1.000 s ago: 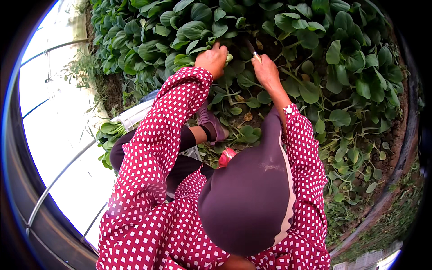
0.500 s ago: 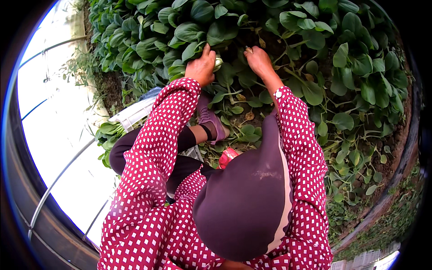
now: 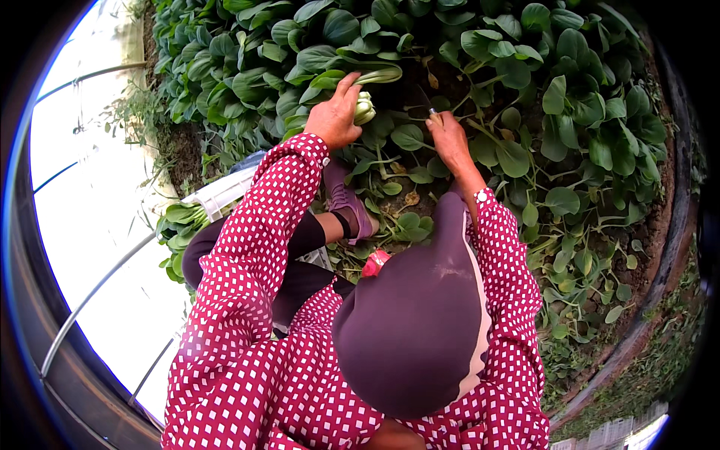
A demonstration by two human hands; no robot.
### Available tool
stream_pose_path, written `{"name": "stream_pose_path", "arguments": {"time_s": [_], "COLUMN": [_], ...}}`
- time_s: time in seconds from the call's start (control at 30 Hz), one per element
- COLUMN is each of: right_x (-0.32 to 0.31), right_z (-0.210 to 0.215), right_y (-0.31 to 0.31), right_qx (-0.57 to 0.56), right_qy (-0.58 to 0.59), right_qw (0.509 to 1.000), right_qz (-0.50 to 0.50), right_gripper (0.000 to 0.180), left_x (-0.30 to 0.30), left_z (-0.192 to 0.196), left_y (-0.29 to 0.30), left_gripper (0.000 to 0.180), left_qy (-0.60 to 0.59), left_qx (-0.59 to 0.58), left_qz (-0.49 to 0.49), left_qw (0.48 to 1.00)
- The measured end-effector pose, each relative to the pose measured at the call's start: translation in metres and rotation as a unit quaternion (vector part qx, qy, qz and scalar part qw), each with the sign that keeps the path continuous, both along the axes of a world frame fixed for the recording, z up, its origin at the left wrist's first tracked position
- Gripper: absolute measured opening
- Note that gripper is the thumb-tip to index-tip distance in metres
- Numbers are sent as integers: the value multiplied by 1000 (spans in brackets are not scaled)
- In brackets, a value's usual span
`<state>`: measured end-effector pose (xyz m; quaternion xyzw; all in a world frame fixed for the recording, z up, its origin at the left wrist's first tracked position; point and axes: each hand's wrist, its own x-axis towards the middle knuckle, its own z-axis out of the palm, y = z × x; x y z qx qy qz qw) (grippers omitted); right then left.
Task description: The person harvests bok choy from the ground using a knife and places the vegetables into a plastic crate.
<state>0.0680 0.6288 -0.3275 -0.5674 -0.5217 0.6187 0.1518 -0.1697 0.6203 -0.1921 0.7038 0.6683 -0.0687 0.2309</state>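
Left hand [image 3: 334, 116] grips bok choy plant [image 3: 365, 107] by its pale base, over the bed.
Base sits at fingertips, leaves point up-right; right hand [image 3: 450, 139] closed on knife [image 3: 427, 103], just beside.

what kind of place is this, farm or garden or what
Most likely a vegetable plot inside a plastic-covered greenhouse tunnel. Dense rows of leafy greens grow in bare soil, a translucent cover with curved metal hoops runs along the left, and the left hand grips a pale-stemmed plant while the right hand holds a small blade.
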Motion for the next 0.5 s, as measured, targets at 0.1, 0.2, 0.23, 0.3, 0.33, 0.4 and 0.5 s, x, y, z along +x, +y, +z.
{"name": "stream_pose_path", "arguments": {"time_s": [0.1, 0.2, 0.23, 0.3, 0.33, 0.4, 0.5], "right_x": [10, 4, 3, -4, 0, 13, 23], "right_z": [27, 81, 91, 112, 117, 126, 135], "right_y": [12, 33, 35, 35, 35, 33, 22], "right_qx": [-38, -129, -122, -111, -93, -15, 109], "right_qy": [128, 383, 392, 408, 381, 314, 186], "right_qw": [977, 868, 868, 869, 886, 919, 963], "right_qz": [-164, -290, -280, -256, -248, -238, -159], "right_gripper": [34, 38, 37, 36, 33, 31, 32], "left_x": [23, 42, 48, 58, 62, 70, 76], "left_z": [28, 42, 46, 53, 55, 58, 70], "left_y": [-10, -24, -32, -45, -51, -58, -68], "left_gripper": [70, 74, 73, 74, 74, 74, 75], "left_qy": [-122, -291, -311, -360, -376, -403, -419], "left_qx": [37, 35, 21, 2, -5, 11, 48], "left_qz": [23, 69, 82, 105, 116, 122, 195], "left_qw": [992, 954, 947, 927, 919, 907, 886]}}
